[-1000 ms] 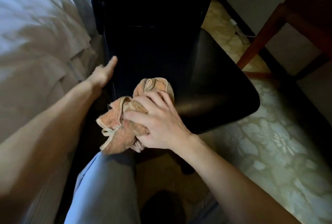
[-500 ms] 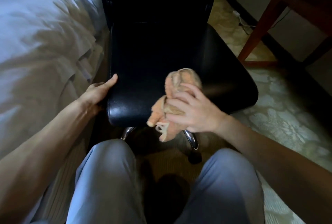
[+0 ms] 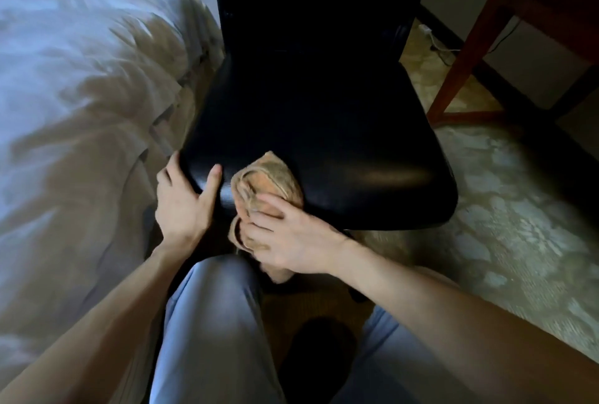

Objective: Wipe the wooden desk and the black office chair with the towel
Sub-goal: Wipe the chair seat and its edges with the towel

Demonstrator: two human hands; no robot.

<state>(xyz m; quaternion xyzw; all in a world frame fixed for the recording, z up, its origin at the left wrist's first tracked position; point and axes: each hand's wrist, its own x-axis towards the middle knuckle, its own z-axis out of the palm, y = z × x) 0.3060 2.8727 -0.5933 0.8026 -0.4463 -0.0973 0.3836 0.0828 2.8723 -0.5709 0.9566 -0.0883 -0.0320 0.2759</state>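
Head view looks down on the black office chair point(image 3: 324, 131), standing between a bed point(image 3: 81, 79) with rumpled bedding and the wooden desk point(image 3: 470, 47). The left hand point(image 3: 181, 206) clasps the seat's front left corner, thumb on top and fingers round the side. The right hand point(image 3: 291, 238) clutches the bunched orange towel point(image 3: 272, 176), pressed against the seat's front edge just beside that thumb. Grey-trousered knees point(image 3: 210, 322) sit below, over patterned carpet point(image 3: 518, 209).

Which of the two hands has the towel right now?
The right hand holds the towel against the chair seat; the left hand grips the seat's corner.
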